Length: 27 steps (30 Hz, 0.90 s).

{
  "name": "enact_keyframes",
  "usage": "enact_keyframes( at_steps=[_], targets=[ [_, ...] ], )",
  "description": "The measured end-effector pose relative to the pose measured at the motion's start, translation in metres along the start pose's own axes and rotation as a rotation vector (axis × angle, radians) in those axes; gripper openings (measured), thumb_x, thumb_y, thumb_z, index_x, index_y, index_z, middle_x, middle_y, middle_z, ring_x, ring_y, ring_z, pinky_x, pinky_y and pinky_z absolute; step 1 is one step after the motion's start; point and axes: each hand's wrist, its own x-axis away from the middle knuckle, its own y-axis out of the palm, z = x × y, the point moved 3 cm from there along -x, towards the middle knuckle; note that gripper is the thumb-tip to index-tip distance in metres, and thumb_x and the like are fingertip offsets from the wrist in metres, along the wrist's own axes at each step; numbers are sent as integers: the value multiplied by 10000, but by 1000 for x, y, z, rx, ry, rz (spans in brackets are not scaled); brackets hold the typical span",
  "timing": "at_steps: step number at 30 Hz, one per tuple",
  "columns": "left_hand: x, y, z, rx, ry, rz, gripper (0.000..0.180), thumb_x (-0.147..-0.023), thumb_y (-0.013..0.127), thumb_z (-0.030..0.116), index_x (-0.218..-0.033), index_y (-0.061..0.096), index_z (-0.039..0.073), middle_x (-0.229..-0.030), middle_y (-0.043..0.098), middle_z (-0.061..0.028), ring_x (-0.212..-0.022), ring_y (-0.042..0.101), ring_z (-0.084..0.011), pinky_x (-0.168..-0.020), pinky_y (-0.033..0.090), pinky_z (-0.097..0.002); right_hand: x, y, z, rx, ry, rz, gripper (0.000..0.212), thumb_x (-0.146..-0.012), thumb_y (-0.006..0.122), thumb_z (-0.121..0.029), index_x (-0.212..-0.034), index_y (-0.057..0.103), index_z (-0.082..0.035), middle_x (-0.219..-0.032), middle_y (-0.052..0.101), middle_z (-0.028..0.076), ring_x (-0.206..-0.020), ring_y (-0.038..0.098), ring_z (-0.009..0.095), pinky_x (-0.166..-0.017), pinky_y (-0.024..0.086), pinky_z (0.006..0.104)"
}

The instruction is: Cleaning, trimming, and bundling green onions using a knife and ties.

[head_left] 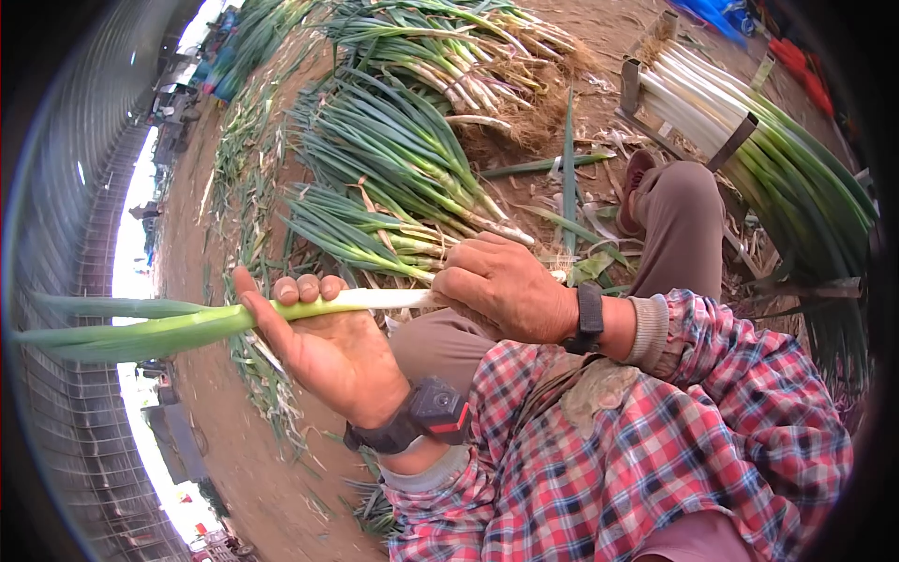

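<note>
Left hand (323,342) is palm up, half-curled, with the thumb across a green onion (225,323) and the fingertips up along its far edge, a loose hold; right hand (506,286) is palm down, fingers folded tight over the onion's white end, tip hidden. Onion sits level above the lap, forked green leaves at left, pale green at the left hand, smooth clean white up to the right. Uncleaned pile (384,145) lies beyond, packed rack (740,134) at far right.
</note>
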Motion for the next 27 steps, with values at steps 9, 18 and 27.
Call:
enact_keyframes(
  at_steps=[9, 18, 27],
  targets=[
    [3, 7, -6, 14, -2, -142, 353, -1003, 490, 256, -1321, 481, 105, -765, 509, 4, -685, 489, -106, -645, 423, -285, 6, -1, 15, -309, 345, 44, 112, -837, 612, -111, -862, 527, -42, -772, 518, 143, -729, 533, 335, -651, 435, 441],
    [10, 16, -18, -108, 74, -75, 371, -998, 504, 246, -1329, 460, 86, -784, 500, 3, -689, 482, -94, -643, 434, -270, 3, -10, 1, 98, 53, -72, 185, -742, 666, -129, -863, 539, -71, -802, 511, 83, -767, 549, 270, -683, 430, 384],
    [9, 16, -19, -118, 39, -168, 406, -1003, 485, 296, -1336, 443, 68, -765, 462, 15, -681, 438, -85, -623, 401, -258, 9, 0, 20, -193, 338, -41, 133, -820, 604, -130, -872, 526, -36, -789, 553, 85, -738, 566, 275, -686, 446, 370]
  ],
)
